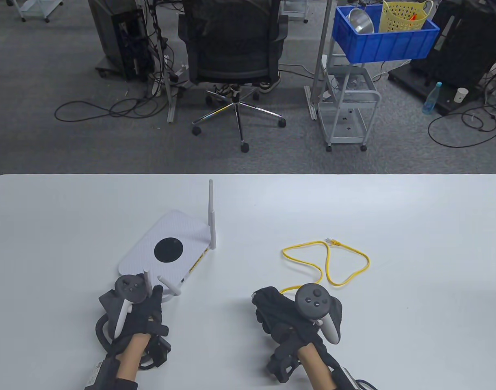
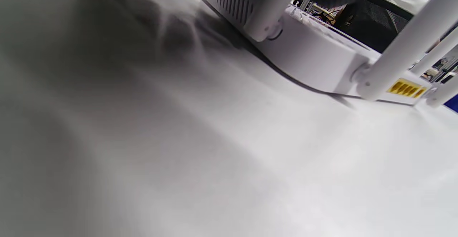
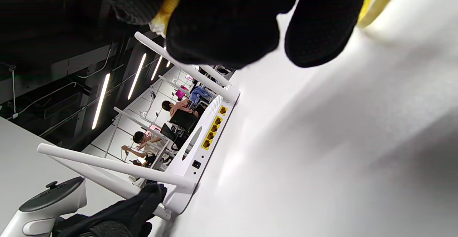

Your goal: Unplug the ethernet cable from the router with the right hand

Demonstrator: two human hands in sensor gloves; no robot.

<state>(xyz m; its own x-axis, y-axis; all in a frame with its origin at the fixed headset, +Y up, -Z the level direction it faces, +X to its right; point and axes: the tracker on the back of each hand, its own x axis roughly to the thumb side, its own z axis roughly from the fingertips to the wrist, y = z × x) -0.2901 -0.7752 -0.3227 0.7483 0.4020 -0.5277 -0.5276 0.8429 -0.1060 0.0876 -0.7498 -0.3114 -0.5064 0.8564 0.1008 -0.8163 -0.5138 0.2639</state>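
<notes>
Table view: the cable (image 1: 329,262) is lying looped right of the router (image 1: 168,248), unplugged, its near end running into the closed right hand (image 1: 290,315). The left hand (image 1: 144,306) is touching the router's near antennas. Right wrist view: fingers (image 3: 222,22) are pinching the cable's plug (image 3: 168,9).

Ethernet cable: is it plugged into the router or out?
Out. The cable lies looped on the table, apart from the router; its yellow ports are empty. Right hand holds one end.
</notes>
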